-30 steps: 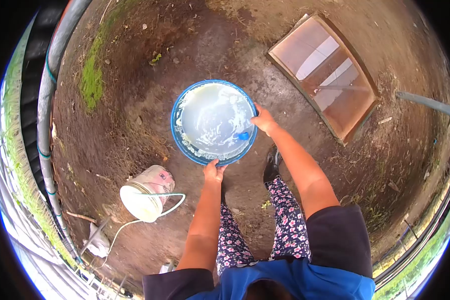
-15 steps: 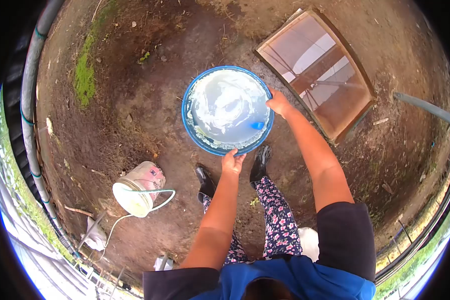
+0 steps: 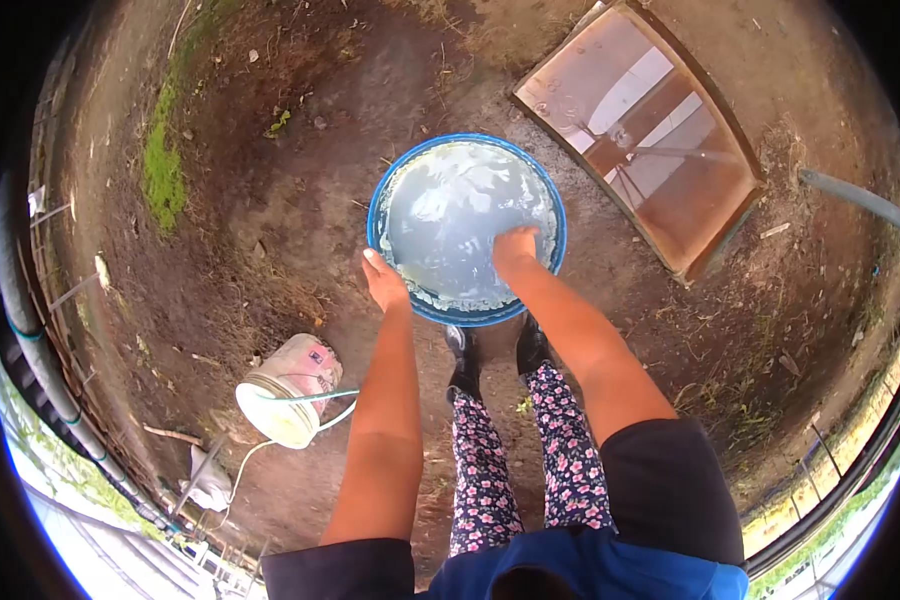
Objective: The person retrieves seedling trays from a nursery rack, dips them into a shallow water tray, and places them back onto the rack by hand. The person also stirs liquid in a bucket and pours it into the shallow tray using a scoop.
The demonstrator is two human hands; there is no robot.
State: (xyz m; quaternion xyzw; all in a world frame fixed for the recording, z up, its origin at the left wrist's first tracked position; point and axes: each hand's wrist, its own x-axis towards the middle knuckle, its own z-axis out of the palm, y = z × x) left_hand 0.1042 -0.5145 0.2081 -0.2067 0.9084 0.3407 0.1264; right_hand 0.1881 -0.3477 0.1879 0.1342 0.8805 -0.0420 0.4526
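A blue round tub (image 3: 372,205) stands in front of me, filled with cloudy whitish liquid (image 3: 440,225) that has pale froth around its edge. My left hand (image 3: 385,282) grips the tub's near left rim, thumb showing on the outside. Over the right part of the liquid, my right hand (image 3: 516,250) dips in with curled fingers at the surface. The fingertips are partly hidden, and so is whatever they hold. No blue piece shows in the liquid now.
A wooden-framed shallow basin (image 3: 660,150) with brownish water lies at the upper right. A dirty white bucket (image 3: 295,385) with a hose (image 3: 320,397) stands at lower left. A grey pipe (image 3: 855,198) sticks out at right. My black boots (image 3: 463,360) stand close to the tub.
My right hand has left the far right rim and reached into the liquid where a small blue piece floated. My left hand has shifted leftward along the rim from the near side.
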